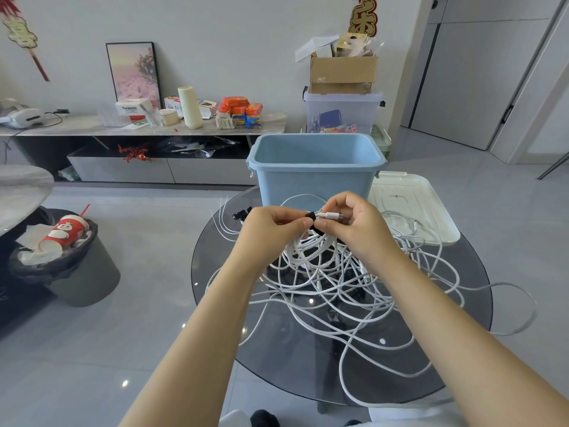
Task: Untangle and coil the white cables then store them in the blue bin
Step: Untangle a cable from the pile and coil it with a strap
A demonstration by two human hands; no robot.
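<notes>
Forearms: both reach from 6 o'clock up toward the table's middle.
Cables (332, 288): loose white tangle on the glass table (462, 272), spreading from centre out to 3 and 5 o'clock; a coiled bunch hangs just under the hands.
Left hand (271, 229): fingers curled, pinching a black strap (311, 216) at the top of the bunch.
Right hand (351, 223): pinches a cable end just behind its plug (331, 215); fingertips nearly touch the left's.
Key relation: plug lies roughly level, long axis 9-to-3, tip toward 3; the strap sits at its 9 o'clock end, between both hands, about equally near each.
Bin (314, 177): blue, open, at 12 o'clock just behind the hands; no cable shows inside, though its floor is hidden.
Lid (431, 217): white, at 2 o'clock, some cable lying on it.
Stage: likely binding one coil; most cable not yet untangled.
</notes>
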